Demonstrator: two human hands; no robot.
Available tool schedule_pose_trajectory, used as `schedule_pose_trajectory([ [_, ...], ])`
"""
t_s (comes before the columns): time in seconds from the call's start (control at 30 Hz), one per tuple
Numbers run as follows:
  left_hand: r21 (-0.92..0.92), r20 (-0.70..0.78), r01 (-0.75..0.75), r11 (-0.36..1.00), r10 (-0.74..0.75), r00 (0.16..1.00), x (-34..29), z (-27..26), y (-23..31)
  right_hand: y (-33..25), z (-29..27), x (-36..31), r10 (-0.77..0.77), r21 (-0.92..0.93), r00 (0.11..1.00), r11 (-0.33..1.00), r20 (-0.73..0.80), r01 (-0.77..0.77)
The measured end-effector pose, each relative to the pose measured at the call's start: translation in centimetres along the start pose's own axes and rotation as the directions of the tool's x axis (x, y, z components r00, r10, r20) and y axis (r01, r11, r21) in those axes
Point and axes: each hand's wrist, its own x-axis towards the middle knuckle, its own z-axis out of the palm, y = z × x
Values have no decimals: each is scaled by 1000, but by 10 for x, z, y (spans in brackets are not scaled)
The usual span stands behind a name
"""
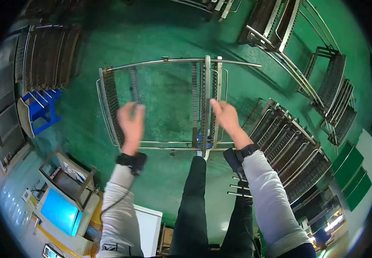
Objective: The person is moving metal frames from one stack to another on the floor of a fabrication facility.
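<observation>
In front of me is a metal rack frame (164,61) with long rails at its far and near sides. A slotted side panel (112,105) stands at its left end, and paired slotted panels (205,86) stand upright toward the right. Just inside the left panel is my left hand (131,127), thumb and fingers apart with nothing visible between them. My right hand (229,117) lies over the right-hand slotted panel, its fingers curled against the bar. The fingers' undersides are hidden there. Dark bands with small devices circle both wrists.
Stacked slotted racks (287,148) stand close on my right, with more racks (267,26) at the far right. Another rack stack (48,58) rests by a blue stand (44,109) on the left. A lit screen (61,210) and a white panel (147,228) are at the near left.
</observation>
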Motion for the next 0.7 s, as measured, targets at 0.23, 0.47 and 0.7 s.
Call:
schedule_pose_trajectory([
  [0.23, -448, 647, 542, 711, -161, 746, -65, 170, 98, 23, 31, 41, 53, 421, 953, 904, -298, 81],
  [0.47, -453, 671, 643, 618, -238, 702, -58, 170, 87, 15, 40, 32, 48, 341, 967, 939, -250, 42],
  [0.7, -468, 692, 712, 524, -284, 664, -76, 123, 110, 36, 51, 42, -85, 222, 909, 956, -408, 189],
])
